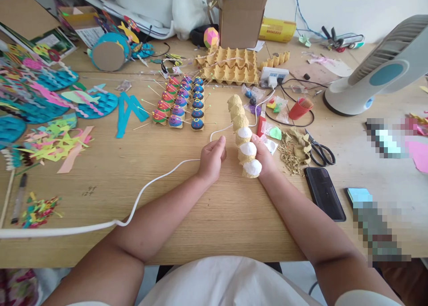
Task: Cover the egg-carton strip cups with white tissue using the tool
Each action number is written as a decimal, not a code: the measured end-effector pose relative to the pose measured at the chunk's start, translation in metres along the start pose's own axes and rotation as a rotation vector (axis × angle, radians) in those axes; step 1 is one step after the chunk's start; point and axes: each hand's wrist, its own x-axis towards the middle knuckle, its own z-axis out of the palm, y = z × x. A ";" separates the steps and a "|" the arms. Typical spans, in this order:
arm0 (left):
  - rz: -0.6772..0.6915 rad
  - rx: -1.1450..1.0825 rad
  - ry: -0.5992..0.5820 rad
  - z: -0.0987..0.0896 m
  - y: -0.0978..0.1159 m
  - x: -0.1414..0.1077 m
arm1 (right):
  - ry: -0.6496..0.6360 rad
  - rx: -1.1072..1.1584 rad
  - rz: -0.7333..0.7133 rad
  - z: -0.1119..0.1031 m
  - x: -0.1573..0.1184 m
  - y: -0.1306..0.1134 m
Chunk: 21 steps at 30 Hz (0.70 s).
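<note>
My right hand (pixel 265 156) grips a strip of egg-carton cups (pixel 238 112) by its right side, tilted up over the table. Three cups at the near end bear smooth white caps (pixel 248 149); those farther away are bare tan pulp. To the left of the strip, apart from it, my left hand (pixel 212 160) is closed with the thumb on top. Whatever its fingers may hold is hidden. Beyond my hands stand rows of painted egg-cup caterpillars (pixel 178 101) with pin-like feelers, in red, purple and dark blue.
A white cord (pixel 147 188) crosses the table by my left arm. On the right lie scissors (pixel 321 153), a black phone (pixel 324 193) and torn carton scraps (pixel 294 145); a white fan (pixel 371 74) stands behind. Egg trays (pixel 230 67) lie at the back, paper strips (pixel 63 145) at left.
</note>
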 end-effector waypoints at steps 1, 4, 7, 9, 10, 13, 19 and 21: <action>0.011 0.025 -0.002 -0.001 -0.002 0.000 | 0.004 -0.003 0.005 0.000 0.000 0.000; 0.047 0.129 -0.026 -0.005 -0.007 -0.003 | -0.004 0.021 0.019 -0.002 0.001 0.001; 0.108 0.220 -0.062 -0.008 -0.010 -0.007 | -0.019 0.058 0.017 -0.003 0.003 0.003; 0.139 0.262 -0.086 -0.009 -0.012 -0.008 | -0.033 0.063 0.014 -0.004 0.004 0.004; 0.146 0.263 -0.088 -0.009 -0.014 -0.008 | -0.040 0.062 0.008 -0.004 0.005 0.005; 0.142 0.243 -0.065 -0.011 -0.019 -0.003 | -0.059 0.046 -0.020 -0.004 0.006 0.007; -0.035 0.151 -0.088 -0.009 -0.012 0.010 | -0.059 0.009 -0.051 -0.006 0.006 0.009; -0.138 0.109 -0.054 -0.008 -0.004 0.011 | -0.051 -0.015 -0.061 -0.006 0.007 0.010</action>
